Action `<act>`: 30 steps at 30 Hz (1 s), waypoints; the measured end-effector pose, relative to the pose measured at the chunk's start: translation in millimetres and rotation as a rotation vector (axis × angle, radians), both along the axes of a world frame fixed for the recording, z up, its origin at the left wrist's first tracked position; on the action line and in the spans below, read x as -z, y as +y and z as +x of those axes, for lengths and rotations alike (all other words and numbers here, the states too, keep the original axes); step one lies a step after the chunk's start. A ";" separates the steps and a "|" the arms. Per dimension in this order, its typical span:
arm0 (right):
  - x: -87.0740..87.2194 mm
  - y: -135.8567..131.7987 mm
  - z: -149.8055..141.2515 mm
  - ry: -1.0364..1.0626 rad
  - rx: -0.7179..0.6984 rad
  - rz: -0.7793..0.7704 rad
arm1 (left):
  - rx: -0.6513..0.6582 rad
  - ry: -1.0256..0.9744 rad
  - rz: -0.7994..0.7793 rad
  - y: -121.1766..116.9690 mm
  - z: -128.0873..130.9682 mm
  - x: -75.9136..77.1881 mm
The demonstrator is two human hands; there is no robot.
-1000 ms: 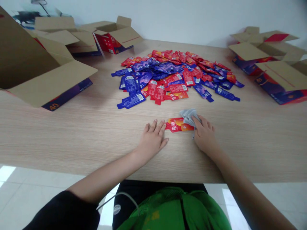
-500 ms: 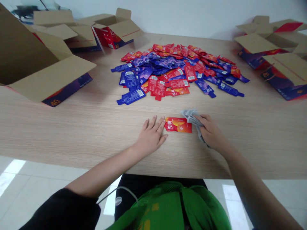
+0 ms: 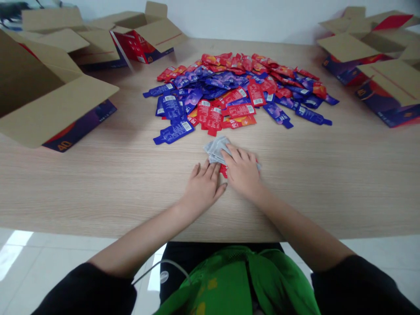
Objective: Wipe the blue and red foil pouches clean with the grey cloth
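A red pouch (image 3: 224,171) lies flat on the wooden table (image 3: 98,188), mostly covered by my right hand and a grey cloth. My left hand (image 3: 204,183) rests flat with fingers stretched out, its fingertips at the pouch's left end. My right hand (image 3: 242,171) presses the folded grey cloth (image 3: 216,148) down over the pouch, its fingers on the cloth. Beyond both hands spreads a heap of red pouches (image 3: 215,119) and blue pouches (image 3: 173,132), some showing barcodes.
Open cardboard boxes stand on the left: a near one (image 3: 82,127), and others behind it, including a red-sided box (image 3: 139,46). More open boxes (image 3: 387,103) are at the right edge. A white wall (image 3: 262,22) rises behind the table.
My right hand has swept the cloth left from the pouch's right end, over the pouch to near my left fingertips. My left hand has stayed at the pouch's left end. The view has shifted slightly.
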State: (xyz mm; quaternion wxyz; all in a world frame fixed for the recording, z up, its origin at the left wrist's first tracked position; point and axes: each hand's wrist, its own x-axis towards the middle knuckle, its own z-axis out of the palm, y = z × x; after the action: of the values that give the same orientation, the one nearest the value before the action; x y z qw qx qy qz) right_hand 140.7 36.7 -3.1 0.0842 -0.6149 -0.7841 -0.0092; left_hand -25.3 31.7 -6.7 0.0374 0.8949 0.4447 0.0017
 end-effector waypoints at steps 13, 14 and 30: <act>-7.4 -3.0 73.1 0.113 0.271 -0.057 | 0.030 0.016 0.008 1.2 -0.9 2.1; -10.0 0.5 62.5 0.142 0.250 -0.016 | 0.026 0.013 0.010 1.2 -0.7 1.8; 14.5 -47.3 74.5 0.038 0.218 0.011 | 0.021 0.057 -0.023 1.2 1.5 -2.7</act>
State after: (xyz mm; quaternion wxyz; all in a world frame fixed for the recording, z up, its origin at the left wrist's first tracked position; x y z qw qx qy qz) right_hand 215.2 -10.6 -17.6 0.1012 -0.6960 -0.7108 -0.0109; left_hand -23.8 32.9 -4.1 0.0351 0.8988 0.4360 -0.0293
